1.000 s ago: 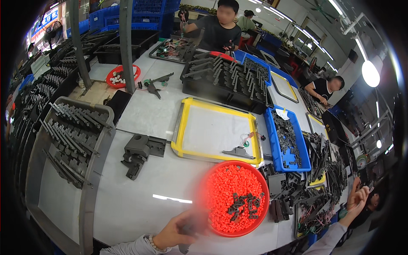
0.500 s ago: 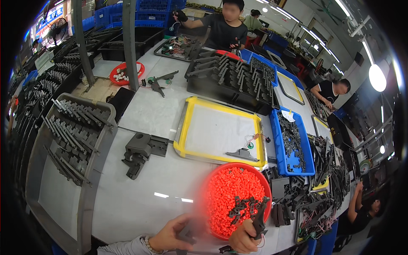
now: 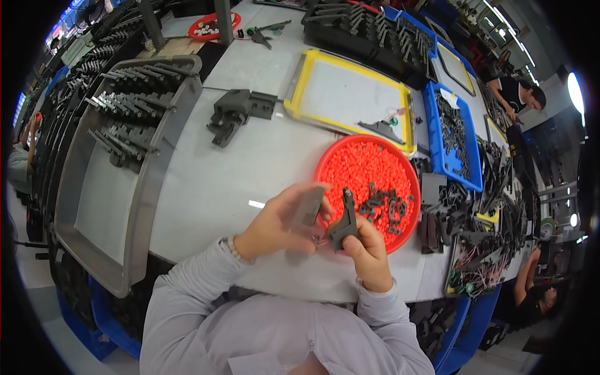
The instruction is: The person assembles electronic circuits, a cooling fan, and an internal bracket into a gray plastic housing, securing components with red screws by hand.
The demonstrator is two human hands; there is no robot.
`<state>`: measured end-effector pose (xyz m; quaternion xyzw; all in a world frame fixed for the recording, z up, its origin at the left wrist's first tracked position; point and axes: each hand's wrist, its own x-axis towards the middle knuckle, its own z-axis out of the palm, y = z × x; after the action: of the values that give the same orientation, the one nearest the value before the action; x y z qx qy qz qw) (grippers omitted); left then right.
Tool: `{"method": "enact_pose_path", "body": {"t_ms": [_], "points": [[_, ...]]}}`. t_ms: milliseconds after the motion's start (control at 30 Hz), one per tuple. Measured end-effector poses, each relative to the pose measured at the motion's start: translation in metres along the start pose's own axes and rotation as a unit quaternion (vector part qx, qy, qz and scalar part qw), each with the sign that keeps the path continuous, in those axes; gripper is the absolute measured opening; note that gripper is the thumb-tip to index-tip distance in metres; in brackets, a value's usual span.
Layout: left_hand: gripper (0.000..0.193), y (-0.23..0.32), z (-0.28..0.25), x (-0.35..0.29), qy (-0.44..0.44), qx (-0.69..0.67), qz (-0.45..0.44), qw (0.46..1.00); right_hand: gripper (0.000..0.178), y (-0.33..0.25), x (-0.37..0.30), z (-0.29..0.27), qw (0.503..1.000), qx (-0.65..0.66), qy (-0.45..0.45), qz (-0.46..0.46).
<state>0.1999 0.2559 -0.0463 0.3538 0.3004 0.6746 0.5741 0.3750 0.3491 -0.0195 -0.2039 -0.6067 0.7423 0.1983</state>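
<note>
My left hand is closed on a flat dark grey plastic part, smeared by motion. Beside it, my right hand grips a dark grey plastic bracket with a narrow upright arm, its thumb on the lower end. A bit of pink wire shows between the two hands. Both hands are over the near left edge of a red basin. Small orange-red pieces fill the basin, and several small dark clips lie on top of them.
A dark grey block-shaped fixture stands on the table. To the left is a grey tray of long parts. Beyond the basin lie a yellow-edged frame and a blue bin. Dark parts with pink wires are heaped at right.
My view has tilted down, so my sleeves and torso now show. Both hands have come closer together, with the flat part and the bracket now side by side. The bracket stands more upright.
</note>
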Motion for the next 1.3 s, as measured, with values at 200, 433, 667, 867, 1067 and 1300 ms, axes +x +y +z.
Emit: {"method": "enact_pose_path", "body": {"t_ms": [200,433,667,867,1067,1300], "points": [[0.097,-0.009,0.008,-0.008,0.0,0.182,0.002,0.983,0.014,-0.01,-0.017,-0.005,0.973,-0.219,0.029,-0.071],[0.096,-0.011,0.027,-0.022,0.004,0.225,0.016,0.974,0.021,-0.023,-0.041,-0.002,0.929,-0.335,0.008,-0.158],[0.092,0.003,0.041,-0.025,-0.055,0.459,0.052,0.885,0.018,-0.033,-0.05,-0.007,0.88,-0.427,0.018,-0.206],[0.088,-0.001,0.056,-0.032,-0.087,0.493,0.002,0.866,0.014,-0.048,-0.057,-0.006,0.843,-0.501,-0.035,-0.192],[0.065,-0.005,0.07,-0.034,-0.141,0.538,-0.007,0.831,0.015,-0.045,-0.066,-0.007,0.84,-0.505,-0.028,-0.197],[0.06,-0.011,0.07,-0.041,-0.131,0.539,-0.027,0.832,0.017,-0.036,-0.069,0.004,0.849,-0.492,-0.012,-0.196]]}}
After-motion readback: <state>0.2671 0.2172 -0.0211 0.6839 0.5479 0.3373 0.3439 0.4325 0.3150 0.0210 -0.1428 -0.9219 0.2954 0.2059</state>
